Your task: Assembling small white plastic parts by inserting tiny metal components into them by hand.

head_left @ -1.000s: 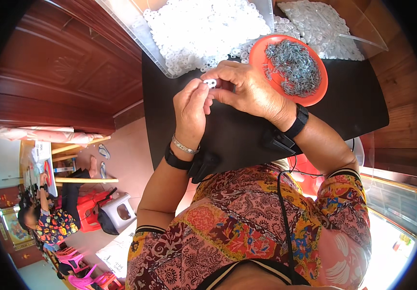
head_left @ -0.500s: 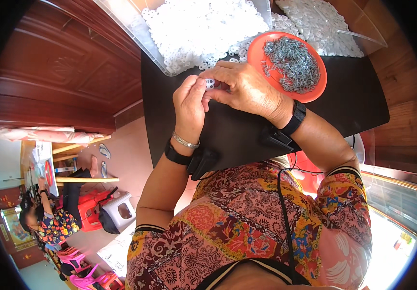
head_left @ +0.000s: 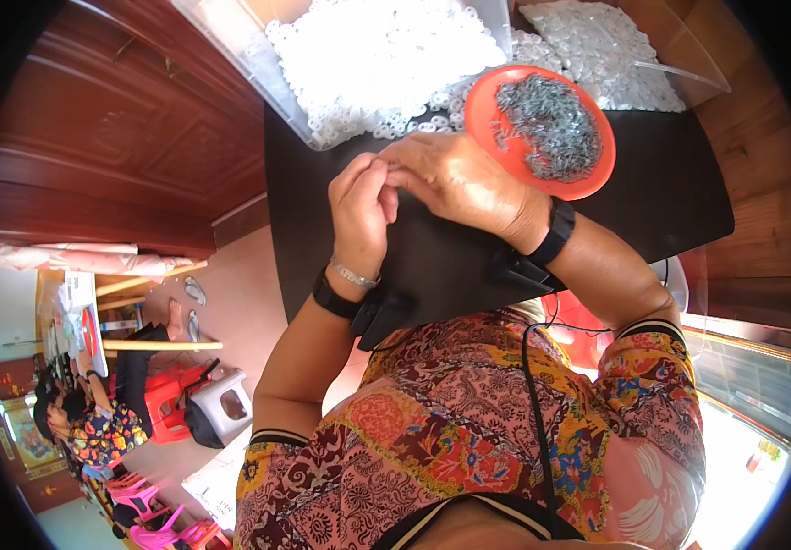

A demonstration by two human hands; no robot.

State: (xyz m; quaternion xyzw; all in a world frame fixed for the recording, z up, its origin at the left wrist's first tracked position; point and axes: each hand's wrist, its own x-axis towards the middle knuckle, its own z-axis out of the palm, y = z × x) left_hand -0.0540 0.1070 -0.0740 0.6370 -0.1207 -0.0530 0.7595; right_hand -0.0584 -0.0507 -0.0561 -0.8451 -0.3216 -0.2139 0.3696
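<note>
Far off on the left another person (head_left: 93, 426) in patterned clothes sits low among red and pink plastic stools (head_left: 162, 399), well apart from the work here. Closer in, over the near edge of the black tabletop (head_left: 670, 192), the left hand (head_left: 361, 218) is curled up, its fingertips pressed against those of the right hand (head_left: 455, 179); the two meet over something small that the fingers hide, so I cannot tell what is pinched between them, or whether anything is. Just beyond the hands, on the far side of the table, a clear plastic bin (head_left: 249, 64) is heaped with small white plastic rings (head_left: 377, 55), some spilling out onto the black surface right up to the knuckles. To the right of the hands, nearly touching the right one, stands an orange dish (head_left: 492, 124) holding a mound of small grey metal pieces (head_left: 551, 124). Farther right and back, a second clear tray (head_left: 680, 73) is spread with flatter white pieces (head_left: 597, 41). Judging by how full the bin and the dish are, most of this fiddly work looks to be left; which pile is finished work I cannot say.
</note>
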